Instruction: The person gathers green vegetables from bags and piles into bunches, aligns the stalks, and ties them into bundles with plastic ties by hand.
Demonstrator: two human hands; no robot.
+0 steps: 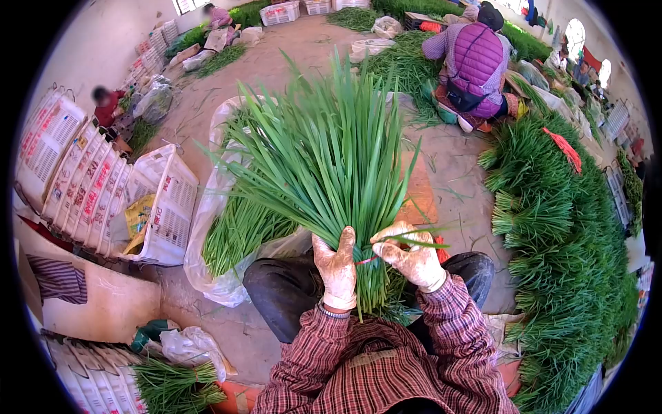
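Observation:
A large bunch of long, flat green leaves, like garlic chives (338,159), stands in front of my lap with its tips fanned away from me. My left hand (336,270), in a soiled whitish glove, is closed around the left side of its lower stems. A thin red tie (365,261) crosses the stems between my hands. At the bunch's right side, my gloved right hand (414,259) pinches a loose leaf (433,244) that sticks out to the right. The stem ends hang down toward my lap.
Loose leaves lie on a plastic sheet (200,241) at left. White crates (172,207) stand stacked beyond it. Rows of tied bunches (552,255) fill the right side, with red ties (565,148) on top. A person in a purple vest (476,62) sits ahead right; others work farther back.

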